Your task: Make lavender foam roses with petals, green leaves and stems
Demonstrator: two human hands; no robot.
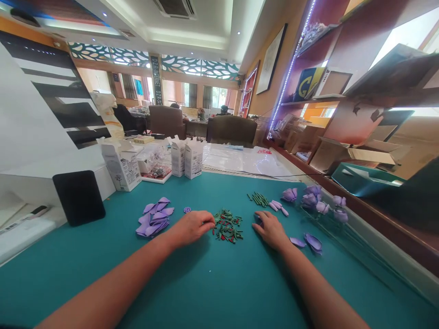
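Note:
A loose pile of small green and red pieces (pixel 228 226) lies on the teal table mat (pixel 206 283). My left hand (pixel 194 227) is at the pile's left edge, thumb and fingers pinched together; what they hold, if anything, is too small to name. Right of the pile, my right hand (pixel 270 229) rests low over the mat, thumb and forefinger apart. Purple petals (pixel 157 217) are heaped beyond my left forearm, near a small purple wheel-shaped piece (pixel 187 209). Short green sticks (pixel 259 199) and pale lilac buds (pixel 278 208) lie beyond my right hand. Cupped purple petals (pixel 313 243) sit to its right.
Purple artificial roses (pixel 310 200) on long stems lie along the right side. A black tablet-like panel (pixel 78 197) leans at the left. White boxes (pixel 194 158) and a tray (pixel 156 177) of small parts stand at the back. An open teal box (pixel 366 180) is at the right edge.

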